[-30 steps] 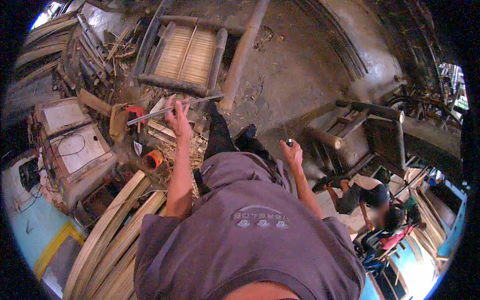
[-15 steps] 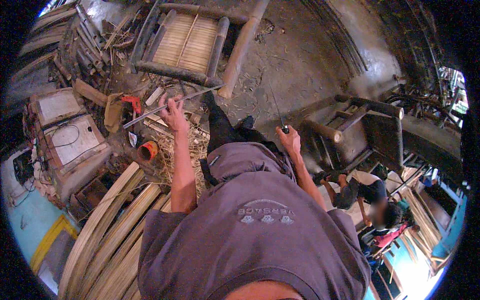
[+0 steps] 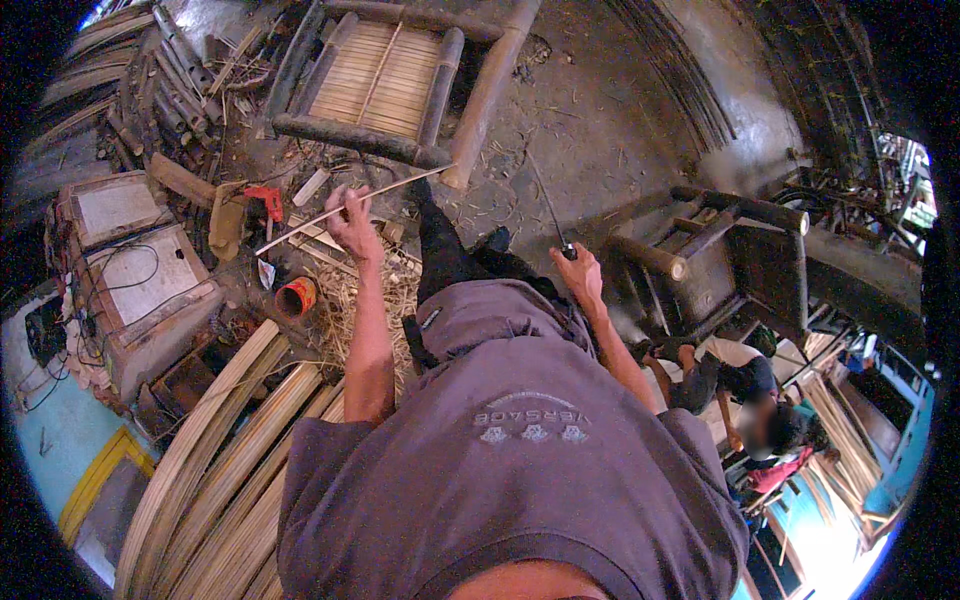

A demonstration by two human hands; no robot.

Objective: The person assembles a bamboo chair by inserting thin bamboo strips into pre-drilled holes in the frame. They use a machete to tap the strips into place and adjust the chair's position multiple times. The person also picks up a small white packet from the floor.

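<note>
My left hand [image 3: 357,232] is closed on a long, thin bamboo strip [image 3: 405,182], which slants from the lower left up to the right. Its far end comes near the pole at the corner of a bamboo frame [image 3: 365,150]; I cannot tell whether they touch. Low on the right, my right hand [image 3: 580,272] grips the dark handle of a long, thin-bladed knife [image 3: 545,195], its narrow blade pointing away from me and slightly left. The blade and the strip are apart.
A red power drill [image 3: 265,202], an orange can [image 3: 296,298] and shavings [image 3: 335,315] lie on the left. Bundled bamboo strips [image 3: 215,450] stand nearer. A wooden cabinet [image 3: 150,280] is far left. On the right are a bamboo chair [image 3: 710,260] and a seated person [image 3: 730,380].
The bamboo strip has turned in my left hand, from a greyish look to a pale one. My right hand and the knife have shifted only slightly, the blade swinging a little left.
</note>
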